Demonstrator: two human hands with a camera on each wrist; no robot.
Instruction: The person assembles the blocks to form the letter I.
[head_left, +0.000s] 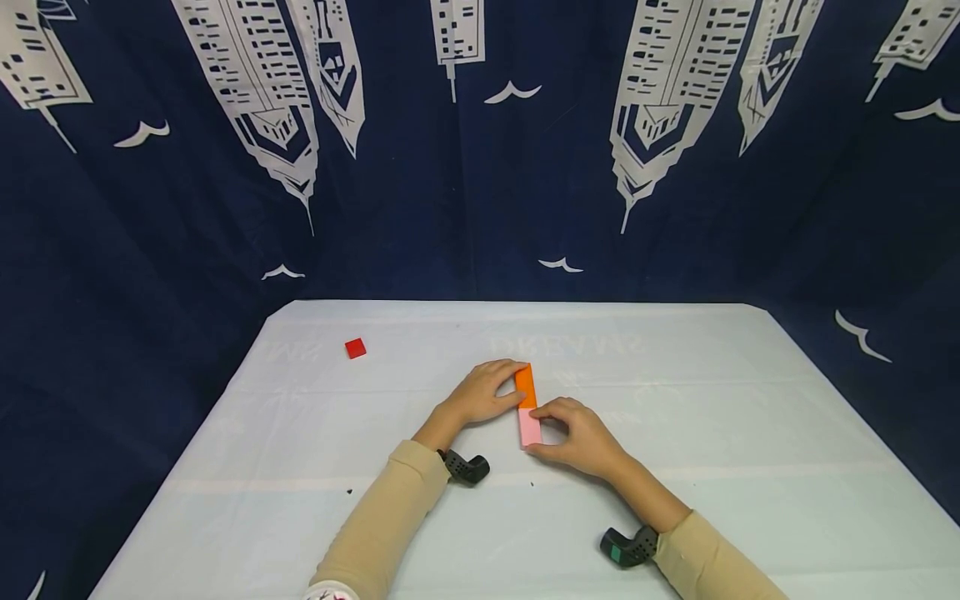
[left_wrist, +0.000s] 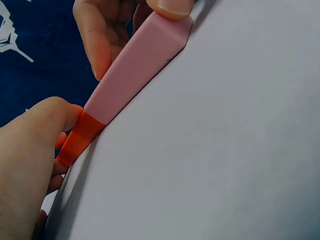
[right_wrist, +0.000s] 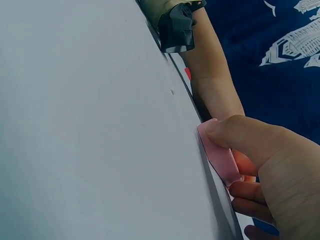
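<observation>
An orange block (head_left: 527,385) and a pink block (head_left: 529,427) lie end to end on the white table, their short ends meeting in the left wrist view. My left hand (head_left: 486,393) grips the orange block, its thumb near the joint and its fingers at the far end. With thumb and fingers my right hand (head_left: 581,437) pinches the pink block by its two ends, the thumb at the near end. In the right wrist view the pink block (right_wrist: 220,152) hides most of the orange one.
A small red square piece (head_left: 356,348) lies at the table's back left. Black cameras sit on the left wrist (head_left: 467,468) and right wrist (head_left: 630,547). A dark blue curtain (head_left: 465,192) with white building prints hangs behind the white table (head_left: 300,417).
</observation>
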